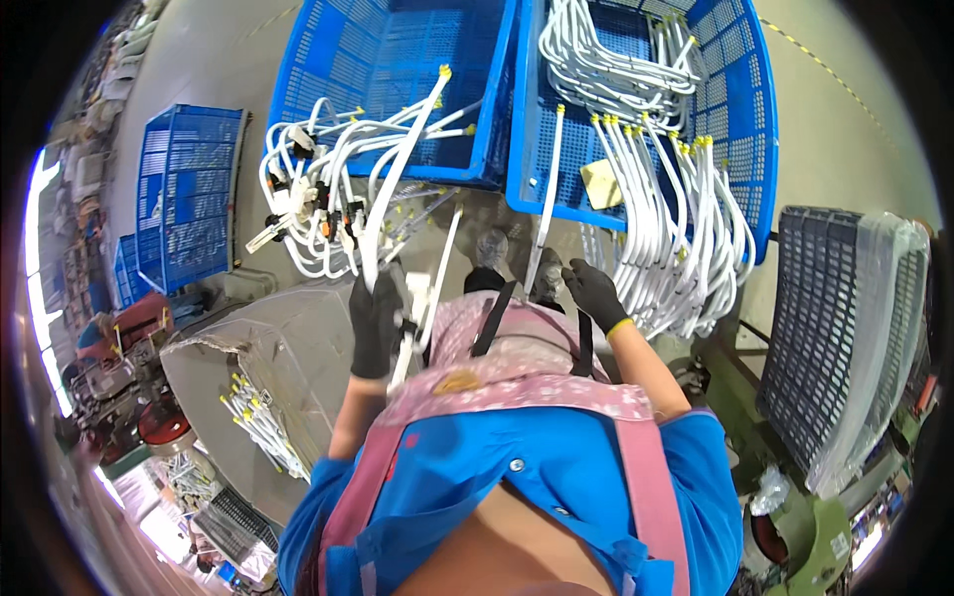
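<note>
- Left hand point(376, 316), left of frame centre: clamped on white tubes point(402, 164) that slanted up over the near rim of the left bin point(417, 45).
- Right hand point(596, 293), centre right: fingers part-curled — couldn't tell whether they touched anything. Lone tube point(547, 189) stood just to their left, leaning on the right bin point(760, 99).
- Step, as judged: handling tubes at the bins, drawing out or laying in unclear.
- Grip called for: snug but not crushing, tubes kept parallel so none kinked.
- Connectors point(298, 199), upper left of frame, hung tangled among the loops — likely snag point; a slow lift with the loops eased apart seemed wise.
- Right bundle point(646, 219), upper right, draped over the rim with yellow ends roughly together; a sleeve or wrist brushing it could have dragged it loose.
- Yellow pad point(601, 185) lay beside that bundle, best left undisturbed.
</note>
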{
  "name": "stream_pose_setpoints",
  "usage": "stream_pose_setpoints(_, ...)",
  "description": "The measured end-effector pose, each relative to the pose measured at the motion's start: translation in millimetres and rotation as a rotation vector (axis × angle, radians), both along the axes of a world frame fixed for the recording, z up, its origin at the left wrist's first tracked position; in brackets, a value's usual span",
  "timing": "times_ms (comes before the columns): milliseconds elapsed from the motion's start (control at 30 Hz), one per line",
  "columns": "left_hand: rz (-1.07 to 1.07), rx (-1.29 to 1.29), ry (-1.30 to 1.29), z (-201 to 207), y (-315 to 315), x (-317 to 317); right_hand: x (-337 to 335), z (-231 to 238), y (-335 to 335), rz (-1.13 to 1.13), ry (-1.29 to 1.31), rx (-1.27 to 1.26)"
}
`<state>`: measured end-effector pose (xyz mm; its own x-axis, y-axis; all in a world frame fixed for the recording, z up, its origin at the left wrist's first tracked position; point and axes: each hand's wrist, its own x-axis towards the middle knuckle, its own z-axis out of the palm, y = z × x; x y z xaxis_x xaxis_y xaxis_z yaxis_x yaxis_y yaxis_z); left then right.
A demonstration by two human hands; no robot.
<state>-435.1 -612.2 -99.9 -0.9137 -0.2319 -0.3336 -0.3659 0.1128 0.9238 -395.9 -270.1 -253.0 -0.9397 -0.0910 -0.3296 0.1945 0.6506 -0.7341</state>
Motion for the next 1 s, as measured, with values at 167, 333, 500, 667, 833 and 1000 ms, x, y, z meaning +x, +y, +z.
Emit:
stream_pose_setpoints(167, 0.112, -0.205, -0.097, 70.3, -1.7, 61.8, -67.2, -72.3, -24.8, -0.136, -0.24, 0.026)
stream_pose_setpoints(333, 0.152, -0.442, -0.281, 95.5, -1.3, 74.3, -85.4, -128.1, -56.5, -0.31, -0.289, -0.383)
stream_pose_setpoints(500, 0.159, -0.512, -0.308, 92.6, -17.1, 88.9, -66.2, -116.9, -69.4, -0.474, -0.12, -0.518)
stream_pose_setpoints(667, 0.086, -0.529, -0.043, 75.9, -52.5, 107.5, -48.6, -43.0, -74.0, -0.669, 0.023, -0.644)
stream_pose_setpoints(833, -0.073, -0.441, -0.129, 62.9, -85.2, 111.8, -15.6, 58.7, -74.5, -0.712, 0.17, -0.503)
stream_pose_setpoints(1000, -0.184, -0.425, 0.104, 64.4, -100.6, 110.6, 87.8, 152.0, -87.6, -0.65, 0.306, -0.322)
